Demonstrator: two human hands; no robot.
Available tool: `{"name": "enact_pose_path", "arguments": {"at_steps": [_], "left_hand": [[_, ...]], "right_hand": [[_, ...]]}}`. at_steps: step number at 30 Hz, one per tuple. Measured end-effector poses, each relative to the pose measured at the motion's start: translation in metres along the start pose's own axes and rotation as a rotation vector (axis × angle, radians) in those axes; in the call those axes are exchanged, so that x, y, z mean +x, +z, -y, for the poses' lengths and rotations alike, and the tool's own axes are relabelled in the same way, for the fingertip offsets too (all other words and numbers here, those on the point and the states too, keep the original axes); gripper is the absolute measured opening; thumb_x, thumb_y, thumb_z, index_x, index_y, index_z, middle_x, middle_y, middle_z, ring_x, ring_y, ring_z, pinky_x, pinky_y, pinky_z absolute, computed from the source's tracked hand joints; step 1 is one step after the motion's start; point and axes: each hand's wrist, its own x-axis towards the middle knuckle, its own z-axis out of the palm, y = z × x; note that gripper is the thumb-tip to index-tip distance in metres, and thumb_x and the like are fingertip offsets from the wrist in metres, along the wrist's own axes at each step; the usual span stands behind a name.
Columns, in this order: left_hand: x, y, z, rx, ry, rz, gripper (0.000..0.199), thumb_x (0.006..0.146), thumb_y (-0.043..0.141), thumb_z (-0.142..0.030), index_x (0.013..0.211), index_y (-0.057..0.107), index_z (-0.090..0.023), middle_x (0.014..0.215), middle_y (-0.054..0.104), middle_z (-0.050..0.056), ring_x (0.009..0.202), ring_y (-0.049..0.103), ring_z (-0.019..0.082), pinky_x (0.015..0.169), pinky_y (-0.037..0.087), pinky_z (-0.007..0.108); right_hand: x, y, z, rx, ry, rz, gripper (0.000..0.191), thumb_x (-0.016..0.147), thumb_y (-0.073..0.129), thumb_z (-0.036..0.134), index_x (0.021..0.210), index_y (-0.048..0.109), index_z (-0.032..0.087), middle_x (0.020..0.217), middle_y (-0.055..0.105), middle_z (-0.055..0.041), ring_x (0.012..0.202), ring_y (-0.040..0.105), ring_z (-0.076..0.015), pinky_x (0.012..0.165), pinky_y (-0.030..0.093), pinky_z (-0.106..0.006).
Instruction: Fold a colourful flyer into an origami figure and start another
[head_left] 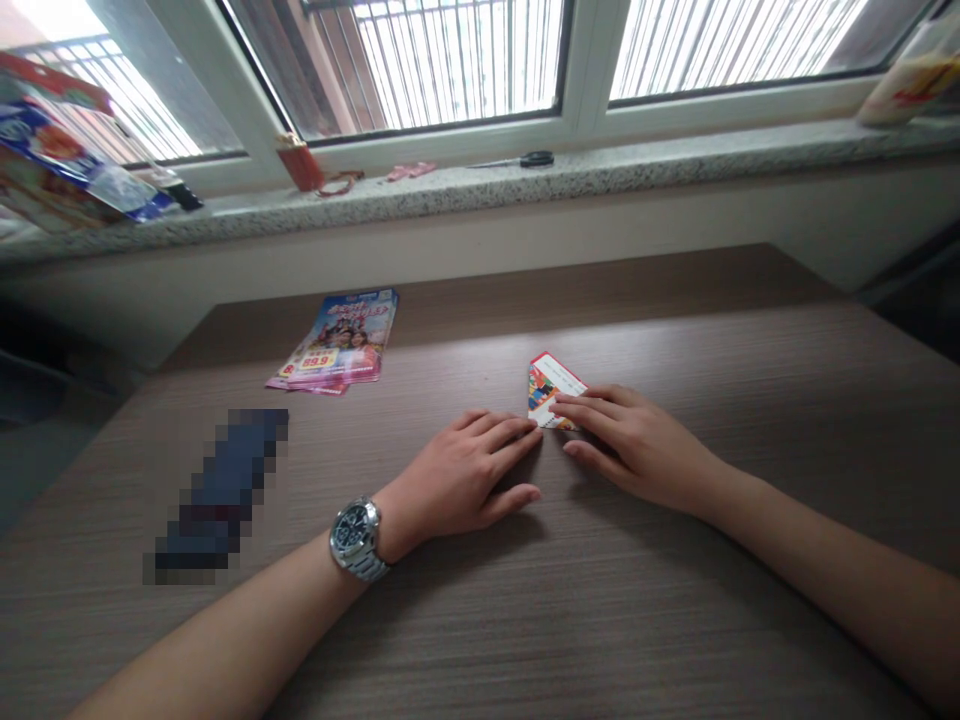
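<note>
A small folded paper [541, 390], white with a red edge and a colourful print, lies on the wooden table [465, 620]. The fingers of my right hand [634, 435] rest stretched out over its right part and hide some of it. My left hand [472, 465] lies flat on the table, fingertips at the paper's lower left corner, thumb apart. Neither hand is closed round anything. There is a metal watch [355, 535] on my left wrist.
A stack of printed flyers [345, 335] lies at the table's back left. Nearer on the left is a pixelated dark object [229, 485]. On the stone windowsill [420, 205] are scissors [536, 159], a red item [300, 165] and colourful packaging [67, 150].
</note>
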Motion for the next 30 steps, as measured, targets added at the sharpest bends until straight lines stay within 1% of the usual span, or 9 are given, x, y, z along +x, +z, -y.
{"name": "enact_pose_path", "arguments": {"at_steps": [3, 7, 10, 13, 16, 20, 26, 30], "left_hand": [[0.0001, -0.0006, -0.0001, 0.002, -0.014, 0.003, 0.057, 0.105, 0.043, -0.052, 0.150, 0.046, -0.017, 0.151, 0.053, 0.012, 0.136, 0.051, 0.030, 0.116, 0.038, 0.047], [0.0002, -0.0007, -0.0004, 0.013, -0.021, -0.004, 0.057, 0.106, 0.042, -0.051, 0.150, 0.046, -0.017, 0.151, 0.053, 0.012, 0.137, 0.050, 0.029, 0.115, 0.039, 0.046], [0.0001, -0.0009, -0.0010, 0.021, -0.025, -0.006, 0.057, 0.106, 0.042, -0.051, 0.150, 0.046, -0.015, 0.151, 0.054, 0.012, 0.135, 0.051, 0.029, 0.114, 0.040, 0.045], [-0.0001, -0.0015, -0.0029, 0.028, -0.029, -0.013, 0.056, 0.106, 0.042, -0.051, 0.150, 0.046, -0.016, 0.150, 0.054, 0.012, 0.133, 0.053, 0.030, 0.113, 0.041, 0.046], [-0.0004, -0.0017, -0.0059, 0.011, 0.010, -0.015, 0.055, 0.106, 0.043, -0.050, 0.151, 0.046, -0.019, 0.151, 0.053, 0.011, 0.136, 0.051, 0.030, 0.115, 0.040, 0.046], [-0.0008, -0.0003, -0.0091, -0.047, 0.081, 0.005, 0.053, 0.106, 0.043, -0.050, 0.150, 0.048, -0.020, 0.150, 0.055, 0.009, 0.136, 0.052, 0.028, 0.116, 0.041, 0.043], [-0.0019, 0.0011, -0.0071, -0.031, 0.005, -0.007, 0.055, 0.106, 0.043, -0.050, 0.154, 0.043, -0.023, 0.154, 0.051, 0.008, 0.140, 0.048, 0.029, 0.117, 0.038, 0.046], [-0.0022, 0.0020, -0.0087, -0.010, -0.013, -0.001, 0.057, 0.106, 0.041, -0.051, 0.153, 0.044, -0.019, 0.155, 0.050, 0.010, 0.141, 0.047, 0.029, 0.118, 0.038, 0.046]], "right_hand": [[-0.0013, -0.0017, -0.0015, -0.003, 0.006, -0.027, 0.036, 0.101, 0.054, 0.035, 0.132, 0.063, 0.018, 0.124, 0.074, -0.0134, 0.119, 0.064, -0.0313, 0.100, 0.052, -0.049], [-0.0030, -0.0033, -0.0020, -0.001, -0.015, -0.076, 0.029, 0.102, 0.055, 0.033, 0.122, 0.068, 0.018, 0.118, 0.077, -0.0114, 0.112, 0.070, -0.0277, 0.096, 0.054, -0.043], [-0.0035, -0.0037, -0.0013, 0.006, -0.021, -0.072, 0.026, 0.102, 0.054, 0.033, 0.119, 0.069, 0.019, 0.114, 0.078, -0.0102, 0.104, 0.073, -0.0263, 0.091, 0.055, -0.041], [-0.0038, -0.0035, -0.0016, 0.013, -0.012, -0.055, 0.025, 0.103, 0.054, 0.033, 0.119, 0.068, 0.021, 0.113, 0.078, -0.0092, 0.102, 0.074, -0.0257, 0.090, 0.056, -0.039], [-0.0046, -0.0029, -0.0024, 0.016, 0.011, -0.039, 0.024, 0.103, 0.053, 0.033, 0.119, 0.067, 0.022, 0.113, 0.078, -0.0084, 0.099, 0.075, -0.0248, 0.087, 0.056, -0.037], [-0.0048, -0.0030, -0.0015, 0.025, 0.041, -0.028, 0.023, 0.104, 0.052, 0.033, 0.117, 0.068, 0.022, 0.111, 0.079, -0.0080, 0.096, 0.076, -0.0239, 0.083, 0.057, -0.035], [-0.0040, -0.0061, 0.0009, -0.007, 0.014, -0.056, 0.026, 0.104, 0.050, 0.032, 0.108, 0.074, 0.022, 0.103, 0.081, -0.0068, 0.092, 0.076, -0.0229, 0.081, 0.057, -0.034], [-0.0046, -0.0063, 0.0003, -0.017, -0.012, -0.067, 0.026, 0.104, 0.051, 0.032, 0.106, 0.074, 0.021, 0.101, 0.081, -0.0069, 0.090, 0.076, -0.0228, 0.079, 0.056, -0.034]]}}
